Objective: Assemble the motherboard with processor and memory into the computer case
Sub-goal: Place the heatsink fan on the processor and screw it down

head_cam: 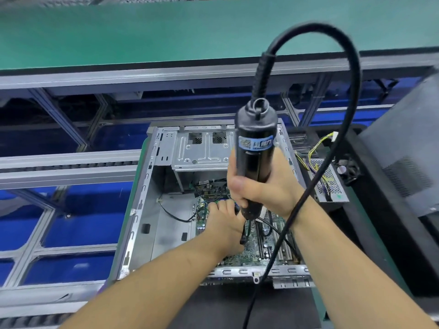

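An open metal computer case point(142, 210) lies on its side in front of me. The green motherboard point(251, 252) sits inside it, lower right, with its memory slots showing. My right hand point(266, 186) grips a black electric screwdriver point(255, 157) upright over the board; its tip is hidden behind my hands. A thick black cord point(349, 115) loops from the tool's top and down past my right wrist. My left hand point(225, 224) reaches down onto the board beside the tool's lower end, fingers curled near the tip; what they hold is hidden.
A power supply point(330, 184) with yellow and black wires lies right of the case. A dark grey case panel point(403, 162) leans at far right. Behind runs a green conveyor belt point(142, 32) on aluminium framing, with blue bins point(71, 222) below at left.
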A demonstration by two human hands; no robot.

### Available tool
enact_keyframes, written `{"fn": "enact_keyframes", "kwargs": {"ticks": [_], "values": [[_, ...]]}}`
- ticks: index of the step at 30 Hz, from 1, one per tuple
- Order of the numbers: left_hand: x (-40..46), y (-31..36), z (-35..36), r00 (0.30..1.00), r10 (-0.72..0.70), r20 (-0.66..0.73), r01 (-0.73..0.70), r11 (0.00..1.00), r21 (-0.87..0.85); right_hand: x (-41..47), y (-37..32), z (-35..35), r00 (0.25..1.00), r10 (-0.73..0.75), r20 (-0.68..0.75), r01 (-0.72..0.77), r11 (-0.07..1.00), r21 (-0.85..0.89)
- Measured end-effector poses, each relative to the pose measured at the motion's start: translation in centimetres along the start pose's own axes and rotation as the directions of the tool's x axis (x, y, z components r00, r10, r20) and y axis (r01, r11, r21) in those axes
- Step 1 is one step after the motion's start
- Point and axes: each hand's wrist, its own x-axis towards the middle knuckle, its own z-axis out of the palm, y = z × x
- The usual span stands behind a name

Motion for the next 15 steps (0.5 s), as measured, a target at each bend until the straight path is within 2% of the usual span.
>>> {"fn": "enact_keyframes", "kwargs": {"ticks": [10, 12, 15], "values": [[-0.1, -0.2, 0.2, 1.000, -0.003, -0.018, 0.002, 0.998, -0.063, -0.8, 0.2, -2.0, 0.973, -0.089, -0.213, 0.131, 0.972, 0.192], [-0.1, -0.1, 0.1, 1.000, -0.010, -0.017, 0.009, 0.999, -0.048, -1.0, 0.0, -1.7, 0.979, -0.091, -0.180, 0.121, 0.980, 0.160], [-0.1, -0.2, 0.0, 0.999, 0.026, 0.023, -0.025, 0.999, -0.025, -0.8, 0.0, 0.0, 0.998, -0.050, -0.036, 0.051, 0.998, 0.032]]}}
